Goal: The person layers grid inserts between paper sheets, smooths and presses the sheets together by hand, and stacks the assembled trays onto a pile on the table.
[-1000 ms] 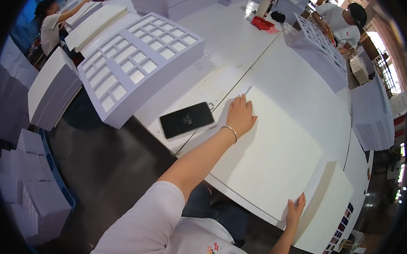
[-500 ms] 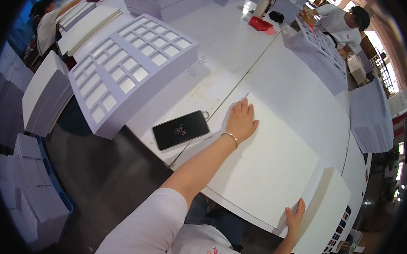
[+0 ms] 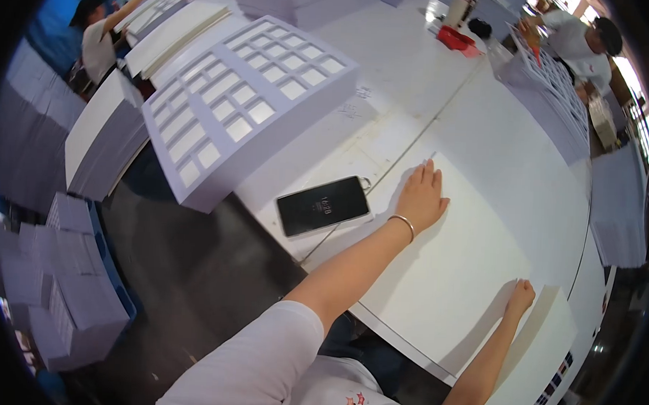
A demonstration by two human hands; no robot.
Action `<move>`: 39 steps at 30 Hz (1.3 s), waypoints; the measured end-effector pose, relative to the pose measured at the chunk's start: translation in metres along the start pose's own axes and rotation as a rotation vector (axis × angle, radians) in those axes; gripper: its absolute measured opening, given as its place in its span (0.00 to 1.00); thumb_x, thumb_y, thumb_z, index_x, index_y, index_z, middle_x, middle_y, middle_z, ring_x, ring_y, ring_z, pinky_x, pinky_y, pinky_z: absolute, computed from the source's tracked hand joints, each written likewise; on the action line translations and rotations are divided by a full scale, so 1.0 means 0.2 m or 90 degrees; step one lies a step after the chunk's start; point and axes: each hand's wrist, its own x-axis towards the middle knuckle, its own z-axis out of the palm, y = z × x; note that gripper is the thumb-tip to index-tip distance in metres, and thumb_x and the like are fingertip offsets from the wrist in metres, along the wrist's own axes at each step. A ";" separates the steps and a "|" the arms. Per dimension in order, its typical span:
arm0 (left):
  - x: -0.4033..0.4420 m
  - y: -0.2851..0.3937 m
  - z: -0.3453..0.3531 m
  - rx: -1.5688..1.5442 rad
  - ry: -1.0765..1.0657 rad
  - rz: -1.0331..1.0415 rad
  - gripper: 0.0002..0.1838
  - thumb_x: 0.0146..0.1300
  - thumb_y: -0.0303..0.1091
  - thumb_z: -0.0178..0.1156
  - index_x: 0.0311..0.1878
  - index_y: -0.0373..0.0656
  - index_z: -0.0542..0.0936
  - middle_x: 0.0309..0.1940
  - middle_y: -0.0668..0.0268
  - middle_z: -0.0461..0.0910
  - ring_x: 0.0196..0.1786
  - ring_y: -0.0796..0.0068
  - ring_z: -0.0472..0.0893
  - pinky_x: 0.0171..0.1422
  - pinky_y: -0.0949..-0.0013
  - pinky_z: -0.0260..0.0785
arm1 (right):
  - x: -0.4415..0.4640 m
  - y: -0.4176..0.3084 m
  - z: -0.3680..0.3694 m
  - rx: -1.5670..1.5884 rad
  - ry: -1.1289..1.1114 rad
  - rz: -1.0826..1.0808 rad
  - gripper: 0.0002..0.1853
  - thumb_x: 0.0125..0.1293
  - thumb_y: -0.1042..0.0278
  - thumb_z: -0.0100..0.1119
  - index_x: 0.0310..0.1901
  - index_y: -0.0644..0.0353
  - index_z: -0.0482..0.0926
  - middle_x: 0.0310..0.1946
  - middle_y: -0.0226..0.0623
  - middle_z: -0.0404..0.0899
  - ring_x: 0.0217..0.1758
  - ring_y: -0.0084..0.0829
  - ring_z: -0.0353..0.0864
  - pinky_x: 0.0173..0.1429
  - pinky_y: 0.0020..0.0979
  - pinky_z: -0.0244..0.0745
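A large plain white sheet [image 3: 455, 270] lies flat on the white table in front of me. My left hand [image 3: 422, 197], with a bracelet at the wrist, rests palm down on its far left part, fingers stretched out. Near the sheet's right edge, my right hand [image 3: 522, 296] is closed with the fingers curled in; whether anything is inside them is hidden. Just right of that forearm stands a stack of white sheets [image 3: 543, 342]. To the left of my left hand lies a phone [image 3: 322, 207] with its dark screen up.
A thick stack of white frames with rectangular openings [image 3: 248, 137] sits at the left table edge. Another frame stack [image 3: 554, 89] is by a person [image 3: 574, 43] at far right. A red item [image 3: 458, 40] lies at the back. A second person [image 3: 96, 44] works at far left.
My right hand has moved from the sheet's near right corner away from me along its right side, and its fingers have curled in. My left hand stays on the sheet. The view has shifted.
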 end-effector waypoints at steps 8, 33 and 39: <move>0.01 0.05 -0.04 0.093 -0.051 0.025 0.32 0.60 0.49 0.52 0.63 0.38 0.64 0.65 0.45 0.57 0.69 0.52 0.55 0.70 0.51 0.47 | -0.27 -0.20 0.11 -0.293 0.235 -0.176 0.18 0.58 0.62 0.56 0.42 0.69 0.74 0.45 0.51 0.71 0.49 0.50 0.68 0.51 0.43 0.68; 0.13 0.13 -0.02 0.246 -0.211 0.010 0.34 0.64 0.51 0.47 0.69 0.45 0.56 0.71 0.63 0.50 0.74 0.61 0.45 0.72 0.44 0.36 | -0.24 -0.40 0.06 -0.249 -0.068 -0.048 0.38 0.65 0.44 0.37 0.69 0.64 0.46 0.72 0.43 0.40 0.75 0.37 0.36 0.73 0.47 0.38; 0.14 0.14 -0.03 0.275 -0.237 0.008 0.34 0.64 0.52 0.47 0.69 0.45 0.55 0.71 0.61 0.50 0.73 0.60 0.46 0.71 0.43 0.38 | -0.24 -0.38 0.09 -0.219 -0.017 -0.072 0.37 0.65 0.46 0.40 0.68 0.66 0.49 0.71 0.45 0.44 0.75 0.39 0.39 0.71 0.51 0.43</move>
